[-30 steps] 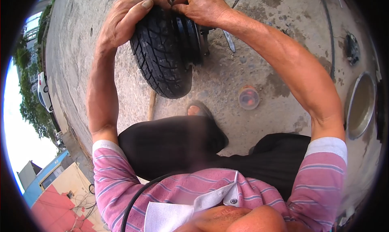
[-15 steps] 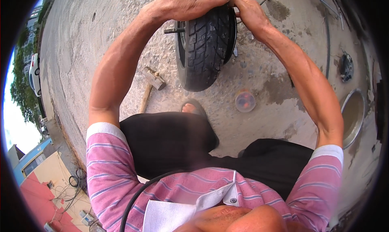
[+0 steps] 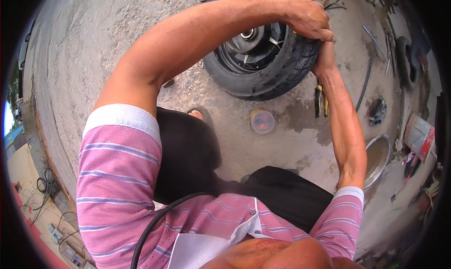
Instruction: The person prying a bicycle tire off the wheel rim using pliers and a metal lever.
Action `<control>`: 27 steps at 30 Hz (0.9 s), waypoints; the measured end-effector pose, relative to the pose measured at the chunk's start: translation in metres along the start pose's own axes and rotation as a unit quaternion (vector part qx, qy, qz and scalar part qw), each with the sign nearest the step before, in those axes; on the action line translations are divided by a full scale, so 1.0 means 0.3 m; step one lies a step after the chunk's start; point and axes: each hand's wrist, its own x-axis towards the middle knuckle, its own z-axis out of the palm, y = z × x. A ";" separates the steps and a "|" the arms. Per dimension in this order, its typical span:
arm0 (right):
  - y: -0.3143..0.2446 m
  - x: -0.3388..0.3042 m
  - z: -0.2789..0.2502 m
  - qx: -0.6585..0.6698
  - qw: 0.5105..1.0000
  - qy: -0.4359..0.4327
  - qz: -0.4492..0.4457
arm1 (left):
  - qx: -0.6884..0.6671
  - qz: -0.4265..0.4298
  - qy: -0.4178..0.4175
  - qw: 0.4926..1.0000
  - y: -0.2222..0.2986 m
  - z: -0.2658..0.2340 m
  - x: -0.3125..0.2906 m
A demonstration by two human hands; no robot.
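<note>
Black rubber with a deep tread makes up the thick scooter tyre [image 3: 270, 88], mounted around a dark metal wheel hub [image 3: 256, 53] and tilted, side face up, ahead of the person's knees. The left hand [image 3: 307, 18] is curled over the tyre's right-hand edge, gripping it, its forearm crossing above the wheel; the right hand [image 3: 325, 57] is against the same edge, its fingers hidden, so how far it is closed cannot be told. The step in hand looks like handling the wheel by its tread; shifting it further would call for a firm hold from both sides. Rough grey concrete ground [image 3: 291, 149], damp in patches, carries a clear round plastic tub [image 3: 262, 121] with reddish contents, a yellow-and-black-handled tool [image 3: 318, 101] and a silvery metal basin [image 3: 386, 158] of murky liquid. Farther right stands a white-and-red bucket [image 3: 419, 135]; at lower left, cables [image 3: 42, 184] trail over a pale wall [image 3: 19, 168].
</note>
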 end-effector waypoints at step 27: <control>-0.099 0.095 -0.039 -0.060 0.991 -0.069 0.098 | -0.154 -0.350 0.199 0.902 -0.013 0.299 -0.159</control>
